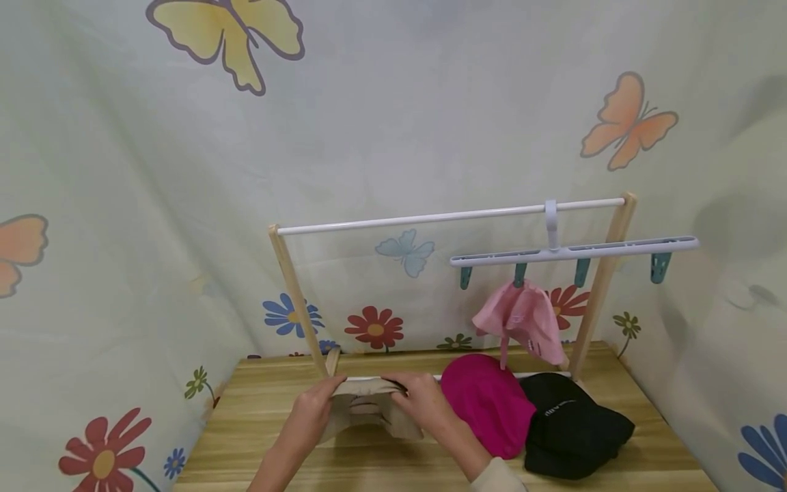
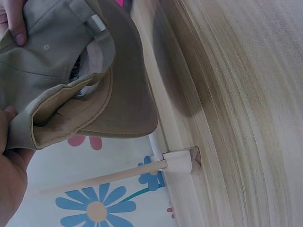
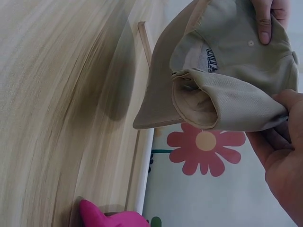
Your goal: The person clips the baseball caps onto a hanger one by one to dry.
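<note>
A beige baseball cap [image 2: 52, 61] is held up over the wooden table by both hands, its brim downward and the inside partly showing. My left hand [image 1: 312, 410] grips one side of the crown, thumb on the cloth. On the opposite side my right hand [image 1: 424, 403] pinches the folded fabric. In the right wrist view, the cap [image 3: 241, 94] shows its rolled edge and dark lettering inside. Right of the hands lie a magenta cap [image 1: 486, 403] and a black cap [image 1: 572, 427], side by side and overlapping.
A wooden rack [image 1: 295, 294] with a white top rod [image 1: 418, 220] stands behind the hands. From its right part hangs a white clip hanger [image 1: 572, 254] with teal clips [image 1: 660, 267]; one clip holds a pink hat [image 1: 519, 321]. A patterned curtain [image 1: 399, 123] surrounds the table [image 1: 246, 417].
</note>
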### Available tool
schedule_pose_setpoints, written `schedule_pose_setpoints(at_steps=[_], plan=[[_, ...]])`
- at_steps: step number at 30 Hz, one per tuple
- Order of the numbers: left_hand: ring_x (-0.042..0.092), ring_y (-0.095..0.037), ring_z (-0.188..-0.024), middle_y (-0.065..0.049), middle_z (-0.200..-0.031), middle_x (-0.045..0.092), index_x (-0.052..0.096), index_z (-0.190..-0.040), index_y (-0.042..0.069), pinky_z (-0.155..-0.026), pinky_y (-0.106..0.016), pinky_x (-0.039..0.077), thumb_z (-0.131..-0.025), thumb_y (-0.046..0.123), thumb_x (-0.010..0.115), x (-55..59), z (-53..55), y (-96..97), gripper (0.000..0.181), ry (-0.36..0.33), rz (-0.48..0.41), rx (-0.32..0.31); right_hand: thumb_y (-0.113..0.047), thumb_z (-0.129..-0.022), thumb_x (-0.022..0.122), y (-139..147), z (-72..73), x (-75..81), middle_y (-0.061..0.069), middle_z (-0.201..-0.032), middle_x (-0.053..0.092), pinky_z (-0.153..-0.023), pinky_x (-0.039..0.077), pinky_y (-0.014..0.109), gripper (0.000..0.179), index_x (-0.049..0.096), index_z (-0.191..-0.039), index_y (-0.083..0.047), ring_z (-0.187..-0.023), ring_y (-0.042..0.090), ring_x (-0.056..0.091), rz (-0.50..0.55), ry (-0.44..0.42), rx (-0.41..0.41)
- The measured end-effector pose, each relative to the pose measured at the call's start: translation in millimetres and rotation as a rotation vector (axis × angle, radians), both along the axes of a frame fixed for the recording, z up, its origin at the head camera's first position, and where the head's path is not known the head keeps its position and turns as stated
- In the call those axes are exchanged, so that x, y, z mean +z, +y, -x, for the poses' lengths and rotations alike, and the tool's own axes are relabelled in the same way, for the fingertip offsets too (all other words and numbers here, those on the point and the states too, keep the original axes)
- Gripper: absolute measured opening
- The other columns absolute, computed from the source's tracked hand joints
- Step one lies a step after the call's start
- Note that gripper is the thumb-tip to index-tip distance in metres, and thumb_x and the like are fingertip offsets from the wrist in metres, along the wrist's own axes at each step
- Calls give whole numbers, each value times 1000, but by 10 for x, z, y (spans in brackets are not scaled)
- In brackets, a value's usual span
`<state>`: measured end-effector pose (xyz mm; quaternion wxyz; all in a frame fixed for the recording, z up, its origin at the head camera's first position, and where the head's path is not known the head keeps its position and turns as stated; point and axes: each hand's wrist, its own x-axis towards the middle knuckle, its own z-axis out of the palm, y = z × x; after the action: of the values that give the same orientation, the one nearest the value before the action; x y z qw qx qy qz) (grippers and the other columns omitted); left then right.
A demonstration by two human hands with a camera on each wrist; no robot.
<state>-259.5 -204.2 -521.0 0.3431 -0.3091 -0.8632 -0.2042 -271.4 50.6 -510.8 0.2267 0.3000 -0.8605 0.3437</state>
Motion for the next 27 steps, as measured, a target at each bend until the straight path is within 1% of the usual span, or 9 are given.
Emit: schedule_pose_setpoints(at_steps=[3,6,9,12,16,20,24,27], plan=[[73,-32,-99,-18,-111,73,69,-121,1,-79,-40,61,-73,-27,69,3,4,7,55,-11,-2,-2,-4,-86,79,19,15,-16,7,-107,77,-57,43,14,30,78,-115,-11,-70,3,58,-7,15,-6],[73,-32,-100,-18,-112,73,69,-121,2,-79,-39,61,-75,-25,70,11,3,21,53,-17,0,-4,-5,-86,79,41,32,-32,6,-107,77,-61,49,17,29,78,-115,-12,-79,5,65,-13,26,-14],[73,-31,-99,-17,-111,74,69,-120,2,-78,-39,61,-75,-25,71,20,0,38,53,-20,1,-3,-4,-87,79,62,47,-37,7,-107,77,-66,55,22,29,78,-115,-12,-88,11,71,-13,34,-9],[73,-30,-98,-16,-111,74,69,-119,1,-78,-39,62,-74,-25,71,37,-8,60,53,-11,1,-3,-3,-86,79,83,50,-30,9,-108,77,-71,59,27,29,78,-114,-11,-94,17,74,-4,38,5],[73,-30,-98,-16,-110,74,70,-119,1,-77,-39,62,-73,-27,70,48,-10,89,53,2,2,-10,-2,-86,79,107,43,-19,9,-109,77,-73,60,28,30,78,-115,-11,-96,19,74,3,38,10],[73,-31,-99,-16,-110,74,70,-118,1,-78,-40,62,-72,-29,67,48,-13,108,55,-6,-7,-15,-1,-87,77,120,44,-5,8,-110,76,-73,60,27,30,77,-115,-11,-96,18,74,0,27,9],[72,-32,-100,-17,-110,74,70,-119,0,-78,-40,62,-71,-30,66,56,-6,135,56,-19,-17,-25,-1,-87,77,142,40,8,9,-109,77,-70,59,26,29,78,-114,-11,-92,17,74,8,23,4],[73,-31,-100,-17,-110,74,70,-119,0,-78,-39,62,-73,-29,65,63,12,161,55,-22,-16,-27,-2,-86,78,165,43,14,9,-108,77,-69,58,25,29,78,-113,-12,-91,16,74,19,33,-6]])
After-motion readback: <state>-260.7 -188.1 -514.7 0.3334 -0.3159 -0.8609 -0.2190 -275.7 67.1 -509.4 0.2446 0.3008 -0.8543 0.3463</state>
